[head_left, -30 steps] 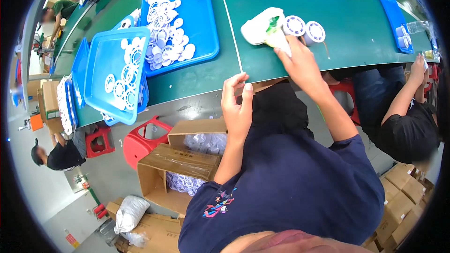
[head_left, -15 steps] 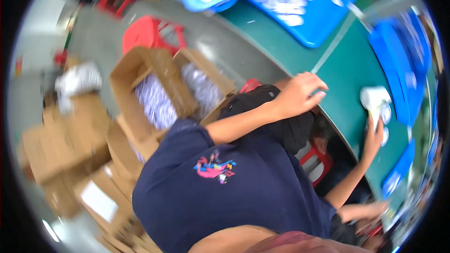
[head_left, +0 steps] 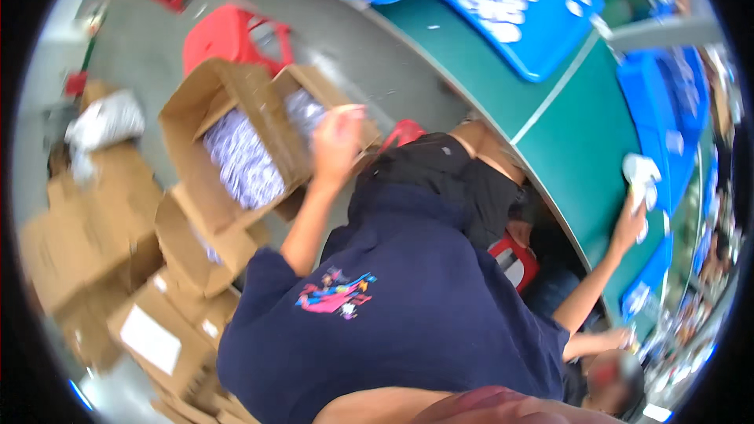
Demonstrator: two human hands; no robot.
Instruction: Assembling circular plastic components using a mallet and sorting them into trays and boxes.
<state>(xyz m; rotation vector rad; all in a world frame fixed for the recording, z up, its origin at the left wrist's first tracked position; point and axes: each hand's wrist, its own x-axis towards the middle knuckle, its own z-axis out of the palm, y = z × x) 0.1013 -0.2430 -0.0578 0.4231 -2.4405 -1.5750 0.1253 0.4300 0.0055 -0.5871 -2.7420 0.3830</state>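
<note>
My left hand [head_left: 338,141] is raised over the smaller cardboard box [head_left: 314,78], apart from the pale lilac pieces [head_left: 302,110] inside. Motion smears its fingers, so their hold is unclear. Beside that box stands a larger open carton [head_left: 188,126], heaped with thin pale lilac pieces [head_left: 245,159]. Out over the green table [head_left: 561,165], my right hand [head_left: 628,224] is closed on a white object [head_left: 642,173], whose kind is too blurred to make out. A small white round piece [head_left: 642,231] shows beside that hand.
Blue trays [head_left: 542,63] with white round pieces lie at the table's far end, and blue bins [head_left: 648,102] line its right side. A red stool [head_left: 228,39] stands behind the cartons. Stacked cardboard boxes [head_left: 94,220] fill the left. Another person's arm [head_left: 597,343] reaches in at lower right.
My left hand has swung left from the table's edge to over the cardboard boxes. My right hand still grips the white object, now raised slightly clear of where it was.
</note>
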